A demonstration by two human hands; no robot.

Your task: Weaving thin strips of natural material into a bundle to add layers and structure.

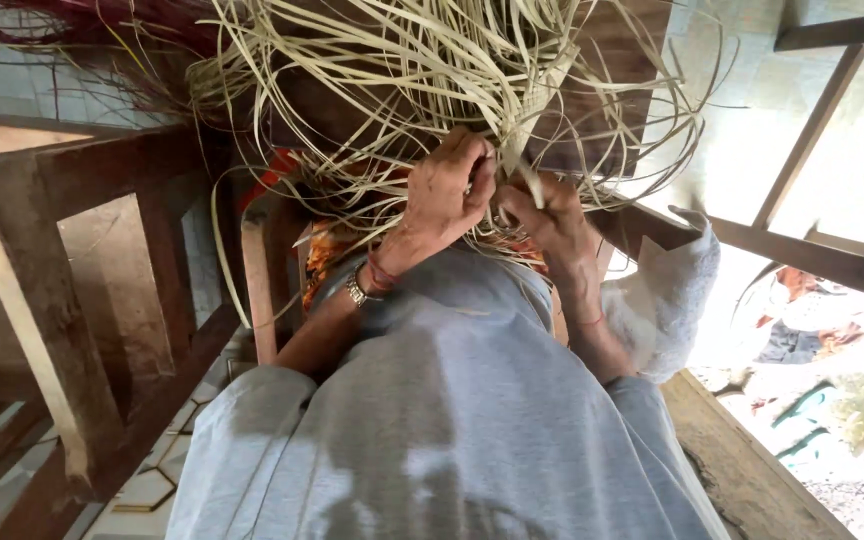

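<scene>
The left hand [449, 190] is curling shut around a gathered bunch of pale straw-coloured strips [472, 70], its knuckles facing up and its fingers wrapping the strands just where they narrow together. The right hand [544, 222] is sitting right beside it, touching it at the fingertips, and is pinching a few flat strips between thumb and fingers; how tightly the rest of that hand is closing cannot be told, since the strands are crossing over it. The strips are fanning upward and outward from the two hands in loose arcs, spreading across a dark wooden board [602, 90] behind them. A metal wrist bracelet [356, 289] and a thin red thread are circling the left wrist. A grey garment [452, 420] is filling the lower middle of the view and is hiding whatever is lying under the forearms. To the left a worn wooden frame [52, 260] is standing close by, with an orange patterned cloth [320, 255] showing between it and the left forearm. To the right a white cloth [667, 290] is hanging over a wooden rail [812, 255], just beside the right forearm. A dark reddish bundle of fibres [82, 25] is lying at the upper left, partly under the pale strands. Pale tiles [142, 490] are showing low at the left.
</scene>
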